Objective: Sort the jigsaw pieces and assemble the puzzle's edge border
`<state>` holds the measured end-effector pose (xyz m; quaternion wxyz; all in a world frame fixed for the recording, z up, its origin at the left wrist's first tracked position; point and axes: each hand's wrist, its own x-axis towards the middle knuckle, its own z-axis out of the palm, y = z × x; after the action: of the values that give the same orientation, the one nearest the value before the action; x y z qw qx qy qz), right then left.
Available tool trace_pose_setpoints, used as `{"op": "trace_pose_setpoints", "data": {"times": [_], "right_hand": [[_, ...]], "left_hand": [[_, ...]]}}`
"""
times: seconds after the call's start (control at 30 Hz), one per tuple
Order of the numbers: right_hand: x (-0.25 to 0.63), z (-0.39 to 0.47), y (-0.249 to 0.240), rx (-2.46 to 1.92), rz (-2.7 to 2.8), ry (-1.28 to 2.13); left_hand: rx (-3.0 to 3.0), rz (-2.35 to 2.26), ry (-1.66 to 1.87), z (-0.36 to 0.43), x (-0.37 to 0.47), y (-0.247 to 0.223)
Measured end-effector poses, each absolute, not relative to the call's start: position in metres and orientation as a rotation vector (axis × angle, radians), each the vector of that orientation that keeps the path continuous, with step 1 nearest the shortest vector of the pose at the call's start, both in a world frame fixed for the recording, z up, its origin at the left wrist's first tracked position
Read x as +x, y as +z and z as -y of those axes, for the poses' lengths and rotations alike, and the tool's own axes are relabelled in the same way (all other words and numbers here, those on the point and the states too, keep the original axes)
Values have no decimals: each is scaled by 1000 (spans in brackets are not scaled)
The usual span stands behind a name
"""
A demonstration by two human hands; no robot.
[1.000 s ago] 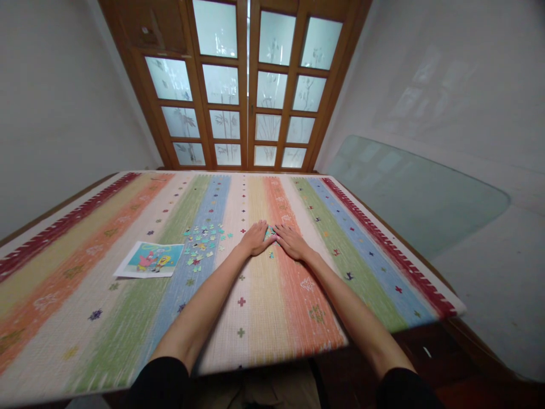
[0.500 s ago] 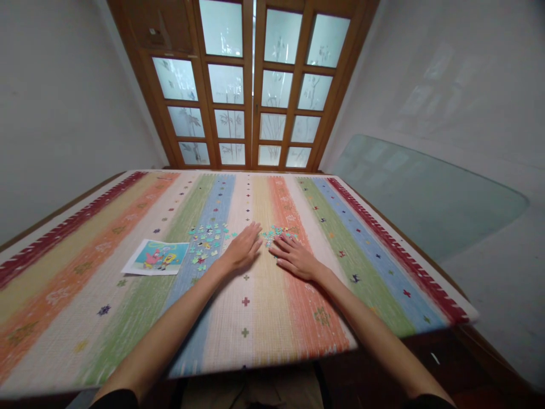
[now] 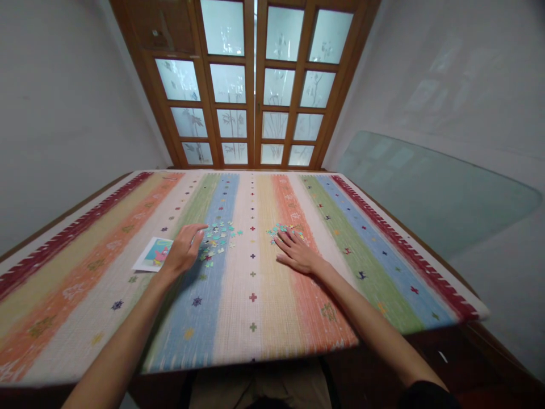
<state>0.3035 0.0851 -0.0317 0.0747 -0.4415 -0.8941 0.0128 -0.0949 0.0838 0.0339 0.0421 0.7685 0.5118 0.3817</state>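
Loose jigsaw puzzle pieces (image 3: 221, 236), mostly pale green and turquoise, lie scattered on the blue stripe of the cloth. At their left edge hovers my left hand (image 3: 185, 247), fingers bent and the thumb apart from them, with nothing visible in it. It partly covers a printed picture card (image 3: 153, 257) showing a pink cartoon figure. My right hand (image 3: 297, 253) rests with spread fingers at a second, smaller cluster of puzzle pieces (image 3: 275, 230), its fingertips over some of them.
A striped cloth (image 3: 253, 284) covers the table, whose near edge runs in front of my body. Beyond the far edge stand wooden doors with frosted panes (image 3: 232, 82). A glass panel (image 3: 434, 187) leans on the right wall.
My left hand has moved left from the middle of the cloth to the left group of puzzle pieces, now covering part of the card. My right hand stays at its cluster.
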Motion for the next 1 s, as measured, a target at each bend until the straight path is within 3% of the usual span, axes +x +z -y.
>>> {"op": "trace_pose_setpoints", "data": {"times": [0.3,0.63,1.0], "right_hand": [[278,-79,-22,-1256,2589,3],[279,-67,-33,-1103,2473,-19],[279,-62,-25,-1058,2379,-130]], "left_hand": [[2338,-1710,1169,-98,-112,26],[2534,-1546,907,-88,-94,-21],[2594,-1709,944,-93,-108,-21]]}}
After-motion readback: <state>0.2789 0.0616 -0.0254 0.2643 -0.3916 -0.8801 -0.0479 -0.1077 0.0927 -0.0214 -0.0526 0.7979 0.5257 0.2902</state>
